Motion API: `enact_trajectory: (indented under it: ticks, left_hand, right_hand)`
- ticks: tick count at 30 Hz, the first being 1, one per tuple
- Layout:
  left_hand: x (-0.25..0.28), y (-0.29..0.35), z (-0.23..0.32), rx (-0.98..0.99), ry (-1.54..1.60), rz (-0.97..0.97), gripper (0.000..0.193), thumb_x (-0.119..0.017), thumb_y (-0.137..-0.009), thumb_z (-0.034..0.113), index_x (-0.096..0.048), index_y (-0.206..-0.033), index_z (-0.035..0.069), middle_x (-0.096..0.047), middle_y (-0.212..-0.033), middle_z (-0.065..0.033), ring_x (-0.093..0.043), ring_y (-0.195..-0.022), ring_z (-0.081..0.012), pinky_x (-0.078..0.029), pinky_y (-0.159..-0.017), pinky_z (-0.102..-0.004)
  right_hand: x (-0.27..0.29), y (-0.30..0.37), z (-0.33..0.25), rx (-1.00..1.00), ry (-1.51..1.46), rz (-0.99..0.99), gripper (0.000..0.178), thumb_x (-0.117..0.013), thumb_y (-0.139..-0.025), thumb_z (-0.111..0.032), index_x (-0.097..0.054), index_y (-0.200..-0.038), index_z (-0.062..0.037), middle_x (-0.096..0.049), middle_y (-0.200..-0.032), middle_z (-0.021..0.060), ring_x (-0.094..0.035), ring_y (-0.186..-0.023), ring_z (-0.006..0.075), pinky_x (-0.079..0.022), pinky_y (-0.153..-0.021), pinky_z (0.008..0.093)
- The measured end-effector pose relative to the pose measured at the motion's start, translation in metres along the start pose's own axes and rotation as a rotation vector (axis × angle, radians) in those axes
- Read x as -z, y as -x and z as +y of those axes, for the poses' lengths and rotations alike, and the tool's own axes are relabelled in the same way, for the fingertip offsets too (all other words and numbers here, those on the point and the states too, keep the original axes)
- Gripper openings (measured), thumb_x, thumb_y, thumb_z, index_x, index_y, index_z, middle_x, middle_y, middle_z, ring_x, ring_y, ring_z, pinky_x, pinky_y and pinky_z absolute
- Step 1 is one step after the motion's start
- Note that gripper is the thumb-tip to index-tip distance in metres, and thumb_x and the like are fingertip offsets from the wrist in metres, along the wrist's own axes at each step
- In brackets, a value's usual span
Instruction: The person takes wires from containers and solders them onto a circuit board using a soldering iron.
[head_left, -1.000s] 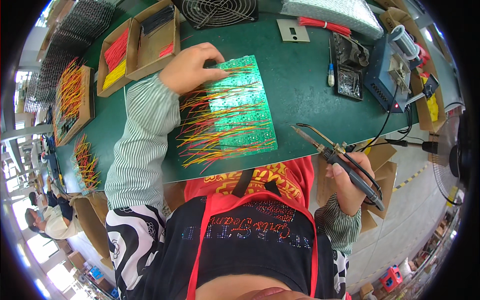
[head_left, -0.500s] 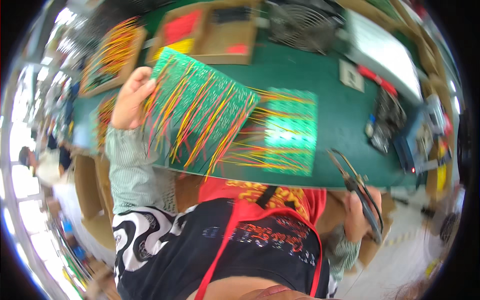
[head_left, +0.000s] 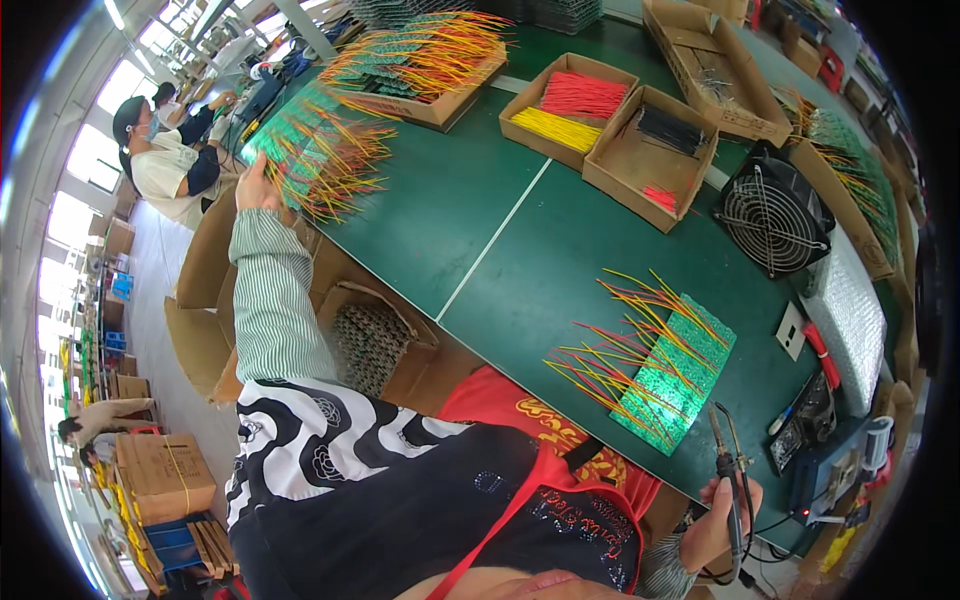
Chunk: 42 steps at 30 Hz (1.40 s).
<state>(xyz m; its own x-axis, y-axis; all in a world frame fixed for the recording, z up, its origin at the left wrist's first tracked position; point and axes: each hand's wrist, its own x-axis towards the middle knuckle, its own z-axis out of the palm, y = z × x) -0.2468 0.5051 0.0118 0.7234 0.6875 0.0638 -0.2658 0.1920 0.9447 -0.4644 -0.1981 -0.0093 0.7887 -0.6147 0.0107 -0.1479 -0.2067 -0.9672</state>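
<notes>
At the table's left edge my left hand (head_left: 256, 190) grips a green circuit board (head_left: 285, 145) with red, yellow and orange wires. Other wired boards seem to lie under or beside it, but blur and tangled wires hide where one ends. My right hand (head_left: 712, 535) is closed around a soldering iron (head_left: 733, 497) with a thin metal tube along it, its tip pointing up past the table's near edge. Just left of that tip, a second green circuit board (head_left: 665, 395) lies flat on the table, its wires spreading toward the upper left.
Cardboard trays hold wired boards (head_left: 420, 75), red wires (head_left: 583, 95), yellow wires (head_left: 553, 130) and black wires (head_left: 670, 130). A black fan (head_left: 775, 215) stands at the right, near a blue soldering station (head_left: 825, 475). Another person (head_left: 165, 165) sits beyond the left edge.
My left hand has carried the wired board leftward to the table's left edge, among other boards. My right hand still holds the soldering iron. The view has turned toward the left.
</notes>
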Motion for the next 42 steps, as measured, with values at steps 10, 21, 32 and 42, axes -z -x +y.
enact_trajectory:
  ticks: [10,21,32,42]
  left_hand:
    - [0.066,-0.029,-0.103,0.184,-0.664,0.025,0.043,-0.059,-0.086,0.03,-0.054,-0.114,-0.003,-0.062,-0.093,-0.012,-0.061,-0.08,-0.0237,-0.049,-0.071,-0.0351]
    - [-0.068,-0.101,-0.081,-0.702,-1.327,-0.234,0.034,-0.054,-0.09,0.018,-0.053,-0.115,-0.004,-0.058,-0.112,-0.0199,-0.059,-0.098,-0.0277,-0.048,-0.083,-0.0322]
    - [-0.334,0.053,-0.117,-1.088,-1.294,-0.992,0.03,-0.05,-0.09,0.009,-0.051,-0.117,-0.003,-0.057,-0.109,-0.0187,-0.057,-0.098,-0.0286,-0.044,-0.087,-0.0345]
    - [-0.409,0.073,-0.149,-0.983,-1.429,-1.168,0.03,-0.056,-0.086,0.01,-0.054,-0.115,0.0,-0.06,-0.105,-0.0167,-0.059,-0.095,-0.0285,-0.045,-0.085,-0.0347]
  right_hand:
    - [0.007,-0.013,0.006,-0.112,-0.158,-0.08,0.021,-0.071,-0.075,-0.008,-0.061,-0.091,-0.0003,-0.062,-0.077,0.0046,-0.058,-0.068,0.0104,-0.048,-0.062,0.0244]
    - [-0.005,-0.038,0.019,0.057,-0.247,-0.086,0.019,-0.066,-0.079,-0.018,-0.06,-0.089,-0.0038,-0.062,-0.073,0.0052,-0.058,-0.065,0.0109,-0.046,-0.06,0.0267]
    - [0.001,-0.047,0.032,0.066,-0.383,-0.129,0.021,-0.067,-0.079,-0.018,-0.06,-0.092,-0.0026,-0.062,-0.073,0.0029,-0.057,-0.067,0.0069,-0.045,-0.06,0.0238]
    - [-0.003,-0.06,0.033,0.108,-0.374,-0.103,0.019,-0.065,-0.076,-0.018,-0.059,-0.088,-0.0044,-0.06,-0.068,0.0068,-0.058,-0.059,0.0151,-0.045,-0.056,0.0283]
